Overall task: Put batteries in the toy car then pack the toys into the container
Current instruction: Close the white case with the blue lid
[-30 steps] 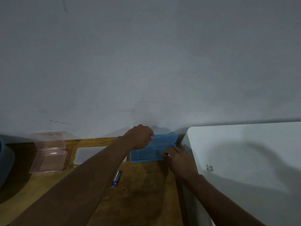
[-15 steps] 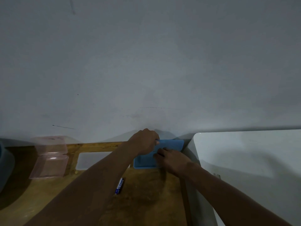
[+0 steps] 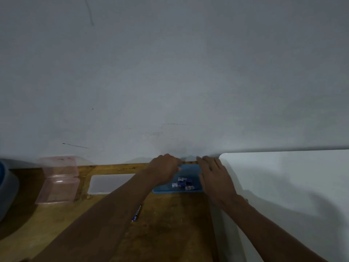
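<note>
Head view: left hand (image 3: 164, 170) is curling closed on the far-left edge of the blue battery box (image 3: 190, 172); right hand (image 3: 214, 178) is lying flat and open along its right side. Batteries (image 3: 182, 183) are sitting inside, one loose battery (image 3: 136, 213) nearer on the counter (image 3: 170, 224). Best to steady the box, then pinch one cell. Wall and white panel (image 3: 292, 195) are crowding; room is opening toward the near left.

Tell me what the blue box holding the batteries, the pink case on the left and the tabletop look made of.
Blue box: opaque plastic by the look, matte, evenly coloured. Pink case: clear tinted plastic; the table shows through it and its edges catch glints. Tabletop: likely wood, yellow-brown and blotchy with a dull, worn finish, though dim light leaves laminate possible.
</note>
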Action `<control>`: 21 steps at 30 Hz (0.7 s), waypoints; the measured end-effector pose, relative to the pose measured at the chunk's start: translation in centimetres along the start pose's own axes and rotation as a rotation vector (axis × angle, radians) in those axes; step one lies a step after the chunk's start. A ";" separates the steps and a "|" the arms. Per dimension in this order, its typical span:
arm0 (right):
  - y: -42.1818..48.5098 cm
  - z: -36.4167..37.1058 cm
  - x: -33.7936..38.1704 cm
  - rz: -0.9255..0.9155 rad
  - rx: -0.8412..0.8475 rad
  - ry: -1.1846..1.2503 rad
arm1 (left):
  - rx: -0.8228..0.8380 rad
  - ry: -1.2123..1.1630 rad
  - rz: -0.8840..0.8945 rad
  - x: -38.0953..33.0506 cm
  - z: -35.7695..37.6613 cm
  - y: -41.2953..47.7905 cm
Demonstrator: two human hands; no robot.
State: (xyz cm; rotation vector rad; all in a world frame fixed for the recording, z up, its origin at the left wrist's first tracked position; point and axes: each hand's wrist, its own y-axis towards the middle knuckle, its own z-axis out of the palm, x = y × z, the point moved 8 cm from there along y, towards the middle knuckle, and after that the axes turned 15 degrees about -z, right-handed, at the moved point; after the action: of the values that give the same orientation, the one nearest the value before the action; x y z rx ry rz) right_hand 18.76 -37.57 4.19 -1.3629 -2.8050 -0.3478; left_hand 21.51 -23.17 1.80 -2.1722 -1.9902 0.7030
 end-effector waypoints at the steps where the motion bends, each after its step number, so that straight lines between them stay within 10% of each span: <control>1: 0.1 0.4 0.3 -0.018 0.039 0.003 | -0.021 0.027 0.013 -0.1 0.1 -0.5; 21: -3.7 4.3 1.8 -0.032 0.187 0.051 | -0.281 0.079 -0.013 3.3 3.2 -7.3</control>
State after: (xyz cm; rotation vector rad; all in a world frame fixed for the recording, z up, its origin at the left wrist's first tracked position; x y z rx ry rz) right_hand 15.16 -37.57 -0.54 -1.2537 -2.7390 -0.1154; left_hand 13.61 -19.69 0.94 -2.2909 -2.1727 0.3462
